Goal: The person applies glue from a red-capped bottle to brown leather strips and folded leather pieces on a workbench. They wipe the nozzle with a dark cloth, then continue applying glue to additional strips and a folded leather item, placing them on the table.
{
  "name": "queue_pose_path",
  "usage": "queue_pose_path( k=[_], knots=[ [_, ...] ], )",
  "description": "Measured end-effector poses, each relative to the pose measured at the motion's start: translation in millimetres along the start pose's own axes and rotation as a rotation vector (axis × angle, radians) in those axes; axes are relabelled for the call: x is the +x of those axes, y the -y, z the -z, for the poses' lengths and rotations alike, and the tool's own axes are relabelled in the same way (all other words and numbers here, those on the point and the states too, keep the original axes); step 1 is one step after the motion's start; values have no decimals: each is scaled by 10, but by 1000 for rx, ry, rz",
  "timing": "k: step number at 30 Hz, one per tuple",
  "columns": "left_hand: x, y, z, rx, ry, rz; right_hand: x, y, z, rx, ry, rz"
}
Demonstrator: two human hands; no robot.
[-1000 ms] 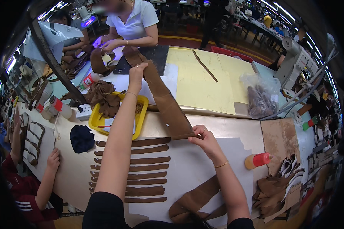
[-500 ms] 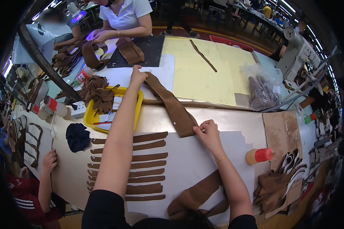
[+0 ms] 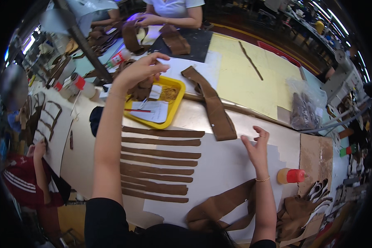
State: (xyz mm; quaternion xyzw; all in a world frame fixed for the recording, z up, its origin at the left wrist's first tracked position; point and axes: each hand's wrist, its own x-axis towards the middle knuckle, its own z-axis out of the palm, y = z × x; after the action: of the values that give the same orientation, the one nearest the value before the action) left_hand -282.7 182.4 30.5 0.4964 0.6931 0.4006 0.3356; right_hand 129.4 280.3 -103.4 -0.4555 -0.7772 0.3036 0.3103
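Note:
A wide brown leather-like strip (image 3: 214,108) lies across the step between the raised back surface and the nearer metal tabletop, with neither hand on it. My left hand (image 3: 141,71) is open over the back of the yellow tray (image 3: 178,99), near the brown pieces (image 3: 139,91) in it. Just right of the strip's near end, my right hand (image 3: 258,151) is open, fingers apart and holding nothing. Several narrow brown strips (image 3: 165,153) are laid in a row beside my left forearm. Another wide brown band (image 3: 219,204) lies curved near my right forearm.
A bottle with a red band (image 3: 291,176) stands right of my right hand, near a pile of brown pieces (image 3: 299,211). A plastic bag (image 3: 305,109) sits at the back right. Co-workers are across the table and at left. A metal post (image 3: 84,45) rises at back left.
Both hands have let go of the wide strip, which now lies by itself. My left hand moved left over the tray; my right hand opened and drew away. The whole view has shifted.

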Motion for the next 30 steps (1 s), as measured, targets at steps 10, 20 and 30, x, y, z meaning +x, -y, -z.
queue_pose_path(
  k=[10, 20, 30],
  knots=[
    [-1784, 1716, 1022, 750, -396, 748, -177, 465, -13, 61, 131, -5],
    [-1923, 2098, 1344, 732, -801, 309, -185, 1131, -45, 204, 196, 222],
    [-1641, -459, -757, -96, -233, -257, -468, 2045, -661, 546, 265, 611]
  ],
)
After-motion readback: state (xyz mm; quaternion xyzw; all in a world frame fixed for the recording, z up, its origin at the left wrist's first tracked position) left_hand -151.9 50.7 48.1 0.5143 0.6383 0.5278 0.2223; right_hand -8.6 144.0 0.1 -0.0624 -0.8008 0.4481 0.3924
